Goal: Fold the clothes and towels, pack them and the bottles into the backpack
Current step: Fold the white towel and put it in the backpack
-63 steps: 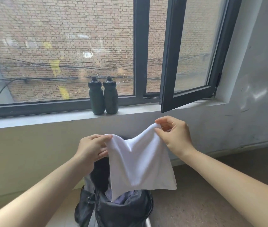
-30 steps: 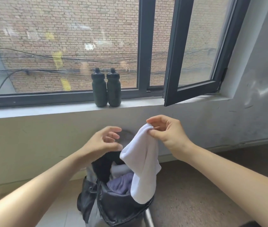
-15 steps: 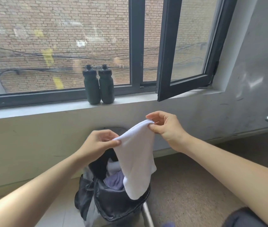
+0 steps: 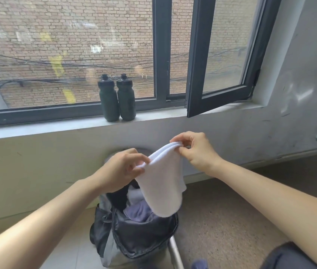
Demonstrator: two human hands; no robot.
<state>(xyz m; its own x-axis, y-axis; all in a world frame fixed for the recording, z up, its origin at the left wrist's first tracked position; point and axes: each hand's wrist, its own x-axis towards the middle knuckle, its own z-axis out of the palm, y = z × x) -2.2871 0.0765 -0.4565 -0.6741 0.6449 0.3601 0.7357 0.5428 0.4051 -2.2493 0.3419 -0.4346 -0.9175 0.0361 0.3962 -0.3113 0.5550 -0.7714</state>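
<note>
White towel pinched at its folded top edge between left hand and right hand, above the open backpack.

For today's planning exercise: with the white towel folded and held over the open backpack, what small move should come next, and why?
Probably lower the towel into the backpack. The left hand and right hand pinch its doubled top edge, it hangs above the open mouth, and clothes already lie inside.

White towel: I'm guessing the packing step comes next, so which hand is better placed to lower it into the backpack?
Probably the left hand: it pinches the white towel directly above the open backpack, while the right hand pinches it higher and off to the bag's right.
</note>
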